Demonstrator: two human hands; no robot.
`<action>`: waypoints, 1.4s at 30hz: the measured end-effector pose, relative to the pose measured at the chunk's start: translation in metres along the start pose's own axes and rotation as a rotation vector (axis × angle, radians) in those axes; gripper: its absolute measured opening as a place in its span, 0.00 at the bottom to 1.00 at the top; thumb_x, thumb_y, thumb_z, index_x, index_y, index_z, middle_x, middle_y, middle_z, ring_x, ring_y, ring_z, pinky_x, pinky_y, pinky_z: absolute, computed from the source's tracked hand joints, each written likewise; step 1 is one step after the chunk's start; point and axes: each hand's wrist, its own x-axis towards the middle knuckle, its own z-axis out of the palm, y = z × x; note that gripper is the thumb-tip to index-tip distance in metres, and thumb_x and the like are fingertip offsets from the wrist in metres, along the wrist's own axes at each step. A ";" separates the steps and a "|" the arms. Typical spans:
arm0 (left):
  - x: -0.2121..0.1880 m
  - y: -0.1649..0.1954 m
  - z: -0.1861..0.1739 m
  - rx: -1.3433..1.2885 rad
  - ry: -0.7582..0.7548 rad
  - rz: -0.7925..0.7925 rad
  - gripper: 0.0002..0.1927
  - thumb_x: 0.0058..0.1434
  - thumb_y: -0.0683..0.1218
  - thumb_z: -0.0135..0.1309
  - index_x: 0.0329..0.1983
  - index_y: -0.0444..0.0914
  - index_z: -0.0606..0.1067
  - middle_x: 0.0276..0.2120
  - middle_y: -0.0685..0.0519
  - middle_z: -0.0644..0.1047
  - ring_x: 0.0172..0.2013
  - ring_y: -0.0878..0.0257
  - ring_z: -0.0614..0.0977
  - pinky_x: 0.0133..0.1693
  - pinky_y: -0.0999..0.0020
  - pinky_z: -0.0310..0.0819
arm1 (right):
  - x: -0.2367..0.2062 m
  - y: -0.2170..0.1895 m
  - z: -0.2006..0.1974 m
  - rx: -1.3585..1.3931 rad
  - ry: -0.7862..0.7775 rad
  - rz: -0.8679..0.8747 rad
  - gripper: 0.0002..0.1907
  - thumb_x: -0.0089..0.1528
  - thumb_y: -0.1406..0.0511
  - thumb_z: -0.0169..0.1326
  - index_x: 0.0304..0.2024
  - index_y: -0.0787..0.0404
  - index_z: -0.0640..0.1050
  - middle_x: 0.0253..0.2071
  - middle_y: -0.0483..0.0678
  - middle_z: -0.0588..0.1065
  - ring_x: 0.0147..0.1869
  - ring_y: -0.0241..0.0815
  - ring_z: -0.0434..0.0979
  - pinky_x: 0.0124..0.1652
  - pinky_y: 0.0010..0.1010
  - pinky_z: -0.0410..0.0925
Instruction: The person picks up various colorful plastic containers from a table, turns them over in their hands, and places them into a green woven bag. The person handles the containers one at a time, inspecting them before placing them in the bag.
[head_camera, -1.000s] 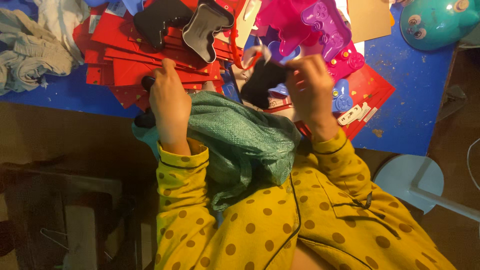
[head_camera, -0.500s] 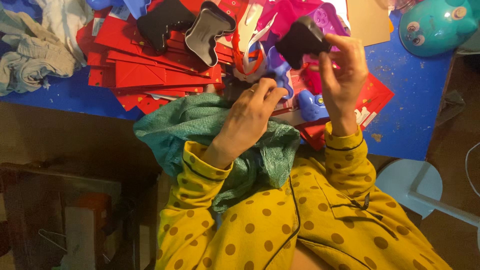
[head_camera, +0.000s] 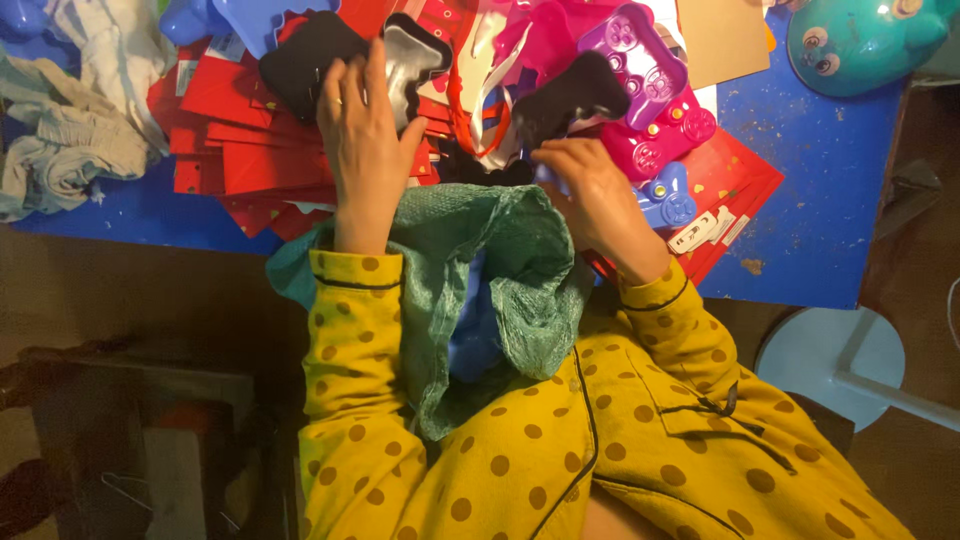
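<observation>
A green mesh bag (head_camera: 520, 270) lies open on my lap against the table edge, with something blue (head_camera: 475, 335) inside. My right hand (head_camera: 595, 195) pinches the lower edge of a black controller-shaped plastic tray (head_camera: 572, 98) just above the bag's mouth. My left hand (head_camera: 362, 135) is stretched out over the pile, fingers spread and lying on two more black controller-shaped trays (head_camera: 305, 55), one with a pale rim (head_camera: 418, 48). Both sleeves are yellow with brown dots.
The blue table (head_camera: 800, 200) carries a heap of red card sheets (head_camera: 240, 150), a purple tray (head_camera: 640, 45), pink trays (head_camera: 672, 135), brown cardboard (head_camera: 725, 40), a teal round toy (head_camera: 860, 40) and grey cloth (head_camera: 70, 140). A white stool (head_camera: 835, 350) stands at right.
My left hand left the bag's mouth and reached up-left onto the black trays. My right hand came down with its black tray toward the bag.
</observation>
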 end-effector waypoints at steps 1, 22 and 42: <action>-0.002 -0.003 0.005 -0.011 0.003 -0.017 0.40 0.58 0.46 0.68 0.70 0.33 0.63 0.58 0.39 0.71 0.61 0.41 0.69 0.61 0.45 0.64 | -0.002 0.000 0.003 -0.051 -0.039 -0.016 0.24 0.57 0.70 0.61 0.56 0.64 0.76 0.58 0.54 0.75 0.62 0.58 0.71 0.58 0.45 0.67; -0.035 0.004 0.028 -0.662 0.114 -0.281 0.14 0.74 0.40 0.49 0.61 0.33 0.73 0.47 0.47 0.81 0.48 0.56 0.83 0.51 0.60 0.76 | -0.003 0.014 0.005 -0.047 0.192 0.002 0.12 0.58 0.73 0.65 0.42 0.60 0.78 0.45 0.49 0.74 0.55 0.54 0.73 0.53 0.41 0.70; -0.042 0.055 0.007 -0.473 0.179 -0.125 0.25 0.67 0.38 0.60 0.67 0.41 0.71 0.48 0.47 0.71 0.49 0.55 0.78 0.52 0.62 0.74 | -0.036 0.039 -0.003 1.773 0.312 0.374 0.16 0.70 0.68 0.57 0.59 0.64 0.72 0.59 0.57 0.74 0.63 0.55 0.77 0.61 0.46 0.75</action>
